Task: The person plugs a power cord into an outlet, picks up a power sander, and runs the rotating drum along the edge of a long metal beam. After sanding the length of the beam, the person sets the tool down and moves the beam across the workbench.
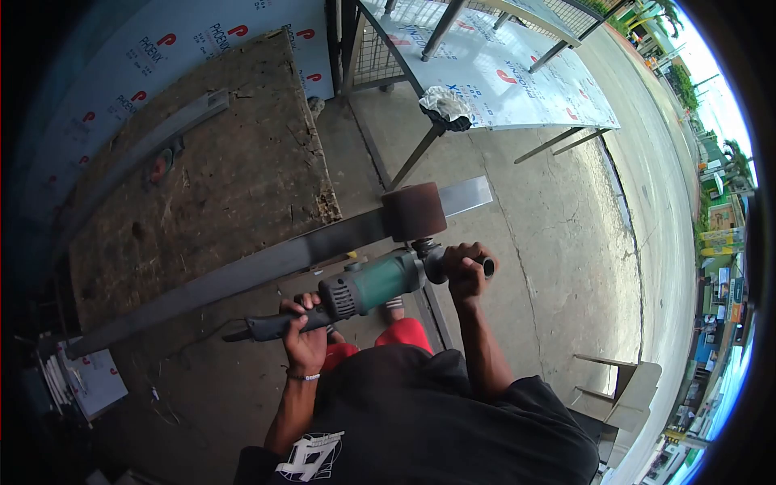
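Observation:
A green and black drum polisher (376, 284) is held across my body in both hands. My left hand (304, 331) wraps round its black rear handle, near the power cord. At the front, my right hand (469, 271) is closed round the dark side grip. The brown abrasive drum (415, 212) lies over a long metal bar (307, 250), near the bar's far right end. Whether the drum is spinning cannot be made out. Beyond the drum, the bar's end (470, 196) looks bright and shiny.
The bar runs along the edge of a worn wooden table (234, 174), where another metal length (174, 125) and a small tool with a red disc (163, 164) lie. A film-covered metal table (517, 77) stands ahead, with a crumpled cloth (446, 105) on its corner. Cords trail at lower left.

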Available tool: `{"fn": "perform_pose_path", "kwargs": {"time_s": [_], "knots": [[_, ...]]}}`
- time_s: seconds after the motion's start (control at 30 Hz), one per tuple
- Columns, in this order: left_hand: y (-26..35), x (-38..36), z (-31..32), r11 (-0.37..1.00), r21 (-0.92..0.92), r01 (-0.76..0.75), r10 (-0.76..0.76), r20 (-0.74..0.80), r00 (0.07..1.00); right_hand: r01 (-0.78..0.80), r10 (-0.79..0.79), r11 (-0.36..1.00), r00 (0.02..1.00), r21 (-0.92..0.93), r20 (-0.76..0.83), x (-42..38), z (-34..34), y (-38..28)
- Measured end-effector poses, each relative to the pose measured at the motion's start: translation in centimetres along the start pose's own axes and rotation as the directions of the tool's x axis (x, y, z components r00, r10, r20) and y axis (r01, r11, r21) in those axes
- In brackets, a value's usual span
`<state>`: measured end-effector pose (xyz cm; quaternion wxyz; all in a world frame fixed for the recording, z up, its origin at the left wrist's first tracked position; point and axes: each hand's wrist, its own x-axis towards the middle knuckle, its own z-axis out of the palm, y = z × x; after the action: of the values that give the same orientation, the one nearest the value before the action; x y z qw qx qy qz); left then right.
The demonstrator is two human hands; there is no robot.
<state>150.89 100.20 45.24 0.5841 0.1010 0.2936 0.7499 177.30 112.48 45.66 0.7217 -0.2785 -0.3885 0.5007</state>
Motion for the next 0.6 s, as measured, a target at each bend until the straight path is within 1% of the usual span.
{"fn": "perform_pose_path", "kwargs": {"time_s": [0.03,0.07,0.1,0.13,0.17,0.23,0.27,0.3,0.37,0.43,0.5,0.53,0.57,0.6], "knots": [[-2.2,0.7,1.3,0.998,-0.024,0.051,-0.051,0.014,0.999,0.034,-0.034,0.999,0.999,-0.007,-0.002,1.3,-2.9,-0.6],[-4.7,1.4,2.2,0.998,-0.036,0.058,-0.057,0.044,0.997,0.055,-0.056,0.998,0.998,-0.034,-0.022,2.7,-4.7,-2.0],[-7.2,2.2,3.0,0.997,-0.049,0.065,-0.062,0.073,0.995,0.052,-0.053,0.998,0.998,-0.019,-0.033,4.0,-7.1,-2.7],[-9.4,2.8,4.1,0.992,-0.076,0.098,-0.091,0.092,0.992,0.088,-0.088,0.995,0.996,-0.038,0.010,5.5,-9.3,-3.6],[-11.2,3.3,5.2,0.986,-0.101,0.133,-0.121,0.110,0.987,0.104,-0.104,0.992,0.995,-0.067,0.003,6.6,-10.9,-4.3],[-14.1,4.1,7.0,0.981,-0.123,0.152,-0.137,0.124,0.983,0.117,-0.119,0.992,0.992,-0.047,-0.043,8.5,-12.5,-5.7],[-15.1,4.3,7.3,0.983,-0.120,0.136,-0.119,0.141,0.983,0.117,-0.120,0.992,0.992,-0.051,-0.042,8.7,-13.0,-6.0],[-15.2,4.4,7.4,0.984,-0.124,0.132,-0.114,0.142,0.983,0.100,-0.102,0.992,0.994,-0.071,-0.030,9.0,-13.6,-6.0],[-14.1,3.9,6.9,0.986,-0.111,0.124,-0.111,0.118,0.987,0.069,-0.072,0.994,0.997,-0.090,-0.029,8.8,-12.6,-6.0],[-11.7,3.2,6.2,0.986,-0.127,0.107,-0.105,0.026,0.994,0.082,-0.080,0.994,0.996,-0.065,0.033,7.2,-11.7,-4.2],[-9.9,3.2,5.7,0.990,-0.109,0.087,-0.083,0.039,0.996,0.092,-0.090,0.996,0.993,-0.022,0.080,5.9,-10.8,-3.1],[-10.1,3.1,5.9,0.990,-0.106,0.088,-0.085,0.037,0.996,0.083,-0.083,0.997,0.997,0.010,0.004,5.8,-10.1,-3.3],[-10.4,3.1,6.1,0.993,-0.086,0.085,-0.080,0.055,0.995,0.082,-0.082,0.997,0.997,0.012,0.005,6.0,-10.5,-3.4],[-11.0,3.1,6.6,0.995,-0.068,0.078,-0.073,0.076,0.994,0.086,-0.085,0.996,0.996,0.012,-0.037,6.8,-11.4,-3.5]]}}
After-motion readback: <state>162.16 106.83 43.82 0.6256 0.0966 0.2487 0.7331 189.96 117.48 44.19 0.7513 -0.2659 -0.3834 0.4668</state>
